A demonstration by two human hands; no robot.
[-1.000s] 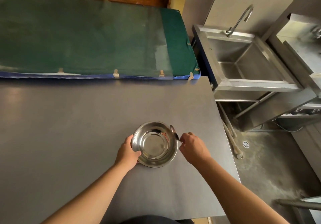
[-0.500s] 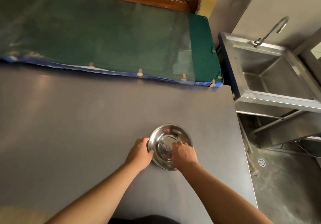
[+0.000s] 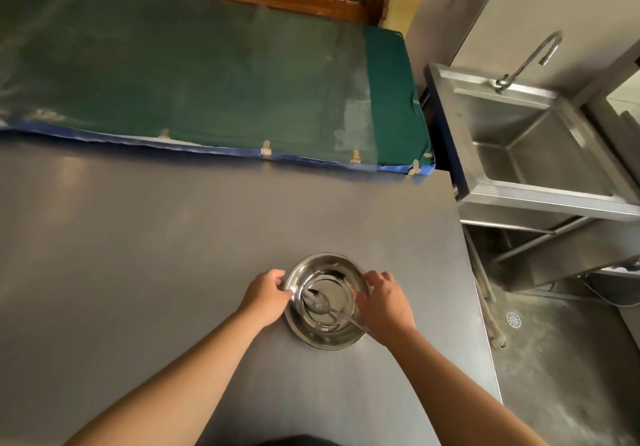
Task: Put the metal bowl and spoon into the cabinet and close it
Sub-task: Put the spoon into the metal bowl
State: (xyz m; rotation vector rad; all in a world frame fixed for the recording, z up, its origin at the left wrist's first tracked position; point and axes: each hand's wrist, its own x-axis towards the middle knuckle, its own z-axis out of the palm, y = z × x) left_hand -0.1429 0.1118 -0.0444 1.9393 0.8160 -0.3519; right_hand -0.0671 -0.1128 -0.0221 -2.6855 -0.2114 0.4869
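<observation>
- The left hand [image 3: 265,295] cups the left rim of the metal bowl [image 3: 325,302], fingers curled against its outer wall. The grip looks light, so a quick lift could let the smooth steel slide out.
- The bowl sits on the grey bench [image 3: 138,255], close to its near edge and toward its right edge. A sideways shove could carry it over that right edge to the floor.
- The spoon [image 3: 323,305] lies loose inside the bowl, its scoop on the bottom and its handle leaning up over the near-right rim. Tilt the bowl in carrying and the spoon probably slides out and falls.
- The right hand [image 3: 386,302] closes on the right rim, near the spoon handle; I cannot tell whether it pins the handle.
- No cabinet is in view, so the carry may be long, and uneven lifting by the two hands is the likeliest cause of a spill.
</observation>
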